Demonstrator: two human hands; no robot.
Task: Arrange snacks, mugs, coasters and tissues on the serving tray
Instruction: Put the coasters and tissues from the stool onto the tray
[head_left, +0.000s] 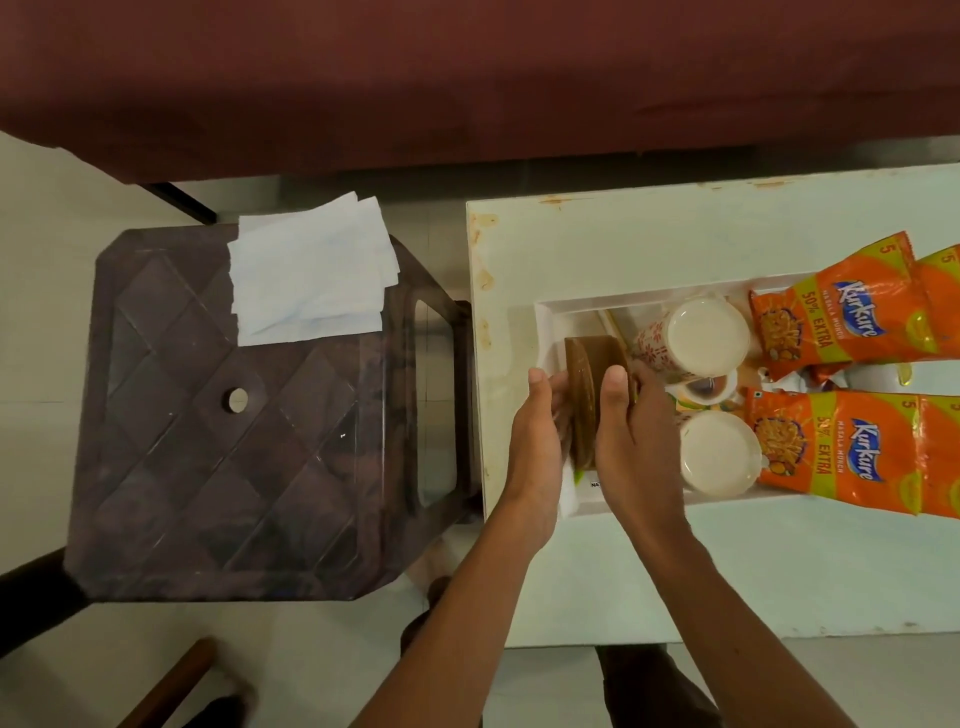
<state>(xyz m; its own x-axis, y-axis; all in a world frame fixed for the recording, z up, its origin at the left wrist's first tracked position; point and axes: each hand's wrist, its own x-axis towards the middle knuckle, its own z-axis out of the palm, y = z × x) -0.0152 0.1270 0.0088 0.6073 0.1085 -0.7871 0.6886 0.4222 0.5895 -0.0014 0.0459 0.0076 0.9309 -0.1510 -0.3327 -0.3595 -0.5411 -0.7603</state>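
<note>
Here the brown coasters (584, 400) stand on edge, gripped between left hand (535, 447) and right hand (636, 436).

A single wide-angle head-worn camera looks almost straight down from above, close enough that both forearms enter from the bottom edge. The frame covers the dark brown moulded plastic stool (218, 415) at left and the pale white rectangular table (675, 244) at right. A maroon fabric surface (467, 78) fills the top edge.
</note>
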